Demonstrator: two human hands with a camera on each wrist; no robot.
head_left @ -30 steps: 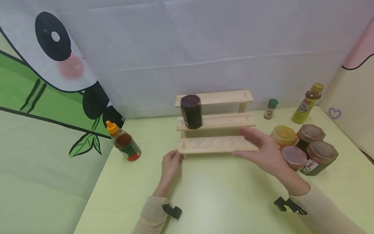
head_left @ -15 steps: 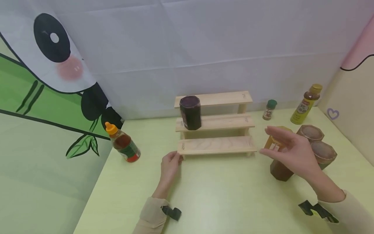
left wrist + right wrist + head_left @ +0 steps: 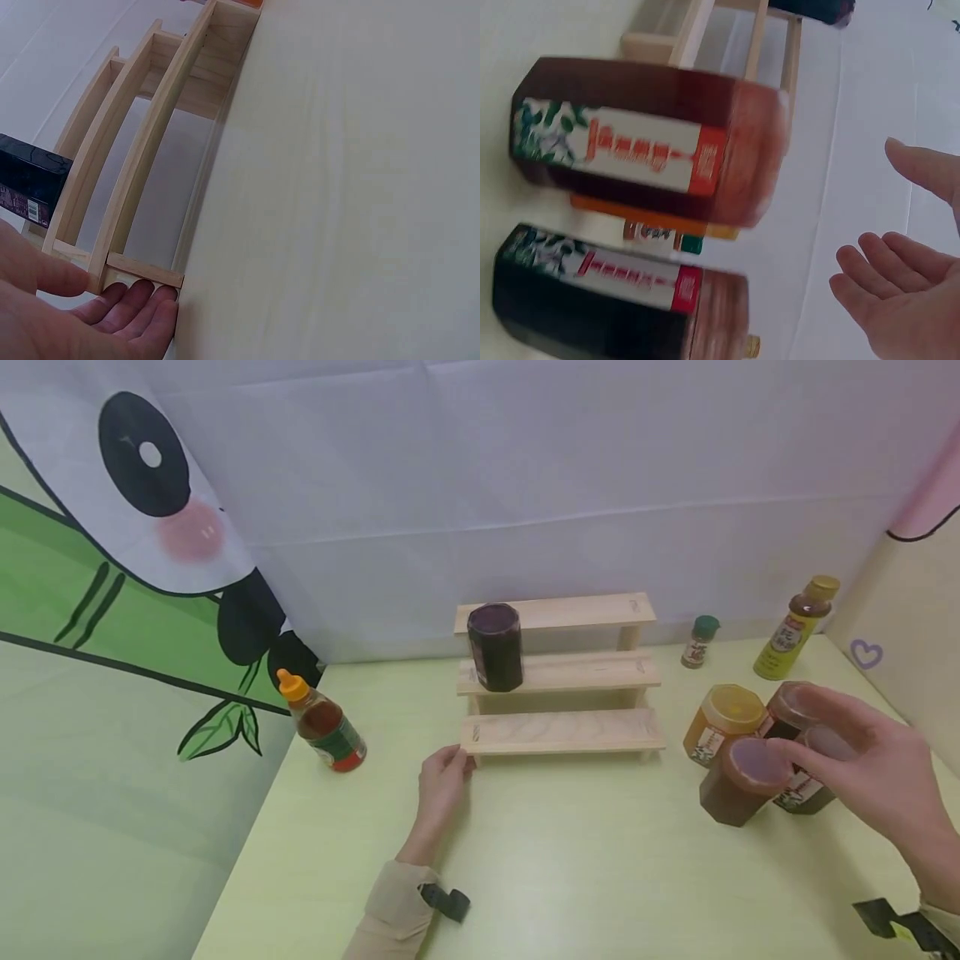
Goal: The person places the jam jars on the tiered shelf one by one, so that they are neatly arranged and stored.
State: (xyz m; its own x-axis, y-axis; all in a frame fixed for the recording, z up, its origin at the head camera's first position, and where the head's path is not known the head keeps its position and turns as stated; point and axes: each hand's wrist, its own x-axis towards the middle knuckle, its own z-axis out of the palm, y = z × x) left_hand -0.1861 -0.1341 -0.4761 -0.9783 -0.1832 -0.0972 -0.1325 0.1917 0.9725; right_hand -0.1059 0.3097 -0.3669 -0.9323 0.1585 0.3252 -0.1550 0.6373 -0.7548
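Observation:
My left hand [image 3: 441,789] grips the front left corner of a three-tier wooden rack [image 3: 562,733]. In the left wrist view its thumb lies at the end of a plank [image 3: 139,172], fingertips against the leg below. A dark jar [image 3: 497,650] stands upright on the middle tier, at the left. Over the jars at the right hovers my right hand [image 3: 873,764], thumb and fingers spread apart with nothing between them. Nearest it are a reddish-brown jar [image 3: 630,142] and a dark jar [image 3: 592,307] with white labels. A yellow-lidded jar [image 3: 723,720] and another dark jar [image 3: 783,703] stand behind.
A honey squeeze bottle [image 3: 322,727] with an orange cap stands left of the rack. At the back right are a small green-capped spice bottle [image 3: 699,643] and a yellow-labelled bottle [image 3: 795,631]. A printed cloth [image 3: 360,568] hangs behind the table.
My right hand has moved right, from in front of the rack to over the jars. The left hand stays at the rack's corner.

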